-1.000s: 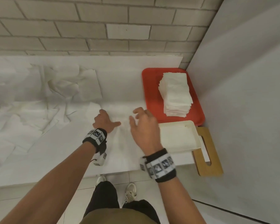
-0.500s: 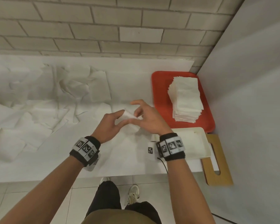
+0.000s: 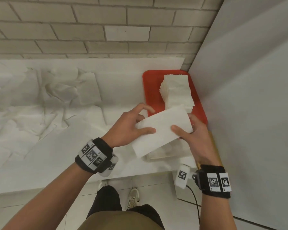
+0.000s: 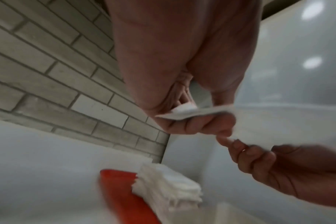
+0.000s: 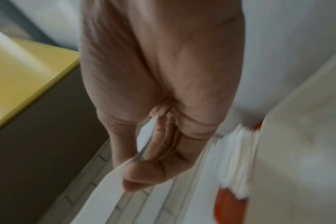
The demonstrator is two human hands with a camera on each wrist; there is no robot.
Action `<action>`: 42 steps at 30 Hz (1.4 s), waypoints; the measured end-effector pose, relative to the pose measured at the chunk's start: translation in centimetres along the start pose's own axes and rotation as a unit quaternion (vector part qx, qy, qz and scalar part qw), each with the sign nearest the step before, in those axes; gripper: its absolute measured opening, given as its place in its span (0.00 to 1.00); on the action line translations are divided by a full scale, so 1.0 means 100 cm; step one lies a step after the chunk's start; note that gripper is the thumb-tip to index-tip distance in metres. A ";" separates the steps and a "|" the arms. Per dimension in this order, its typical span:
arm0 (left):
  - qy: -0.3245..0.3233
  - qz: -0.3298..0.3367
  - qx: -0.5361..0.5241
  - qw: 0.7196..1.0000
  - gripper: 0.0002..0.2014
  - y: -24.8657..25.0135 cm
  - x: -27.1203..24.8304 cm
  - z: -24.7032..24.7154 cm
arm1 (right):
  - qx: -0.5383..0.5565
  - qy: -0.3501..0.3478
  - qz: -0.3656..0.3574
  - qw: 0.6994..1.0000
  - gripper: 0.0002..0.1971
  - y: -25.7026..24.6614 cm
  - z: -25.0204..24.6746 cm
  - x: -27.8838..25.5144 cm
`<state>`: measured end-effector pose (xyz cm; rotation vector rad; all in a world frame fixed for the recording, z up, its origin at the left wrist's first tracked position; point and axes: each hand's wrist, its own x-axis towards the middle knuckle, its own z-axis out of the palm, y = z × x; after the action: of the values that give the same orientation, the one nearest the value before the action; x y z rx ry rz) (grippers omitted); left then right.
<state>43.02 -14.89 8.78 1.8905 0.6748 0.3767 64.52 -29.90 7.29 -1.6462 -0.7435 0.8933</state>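
Head view, left to right along the counter (image 3: 60, 163). One heap of loose napkins (image 3: 40, 103), 9 to 11 o'clock, crumpled and overlapping, too tangled to count. Two wristbands: the left band (image 3: 94, 155) shows three black-and-white square markers, the right band (image 3: 218, 180) two; the characters beside them are too small to read. One left hand (image 3: 128, 127), back up, thumb lying on top of the napkin (image 3: 163, 131), fingers curled beneath its left end, gripping it. One napkin, a long white rectangle at centre, held clear of the counter, slanting from 7 to 1 o'clock above one cream tray (image 3: 156, 155). One right hand (image 3: 196, 138), thumb on top, fingers beneath the right end, pinching it. One red tray (image 3: 150, 90) at 1 o'clock, bearing one stack (image 3: 176, 90) of folded napkins, just beyond the held napkin.
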 end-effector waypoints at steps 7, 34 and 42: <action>0.184 -0.116 0.166 0.962 0.09 -0.112 0.005 0.002 | -0.376 0.120 0.047 0.917 0.20 0.055 -0.027 -0.002; 0.051 -0.118 0.369 0.920 0.16 -0.218 -0.014 -0.126 | -0.556 -0.023 0.078 0.827 0.41 0.099 0.241 0.030; 0.043 -0.117 0.393 0.911 0.16 -0.223 -0.018 -0.149 | -0.470 -0.049 0.045 0.880 0.16 0.101 0.235 0.032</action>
<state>27.23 1.51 -5.52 2.5103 1.2309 0.0161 46.52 -17.74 -6.58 -2.5066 -1.3091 0.7067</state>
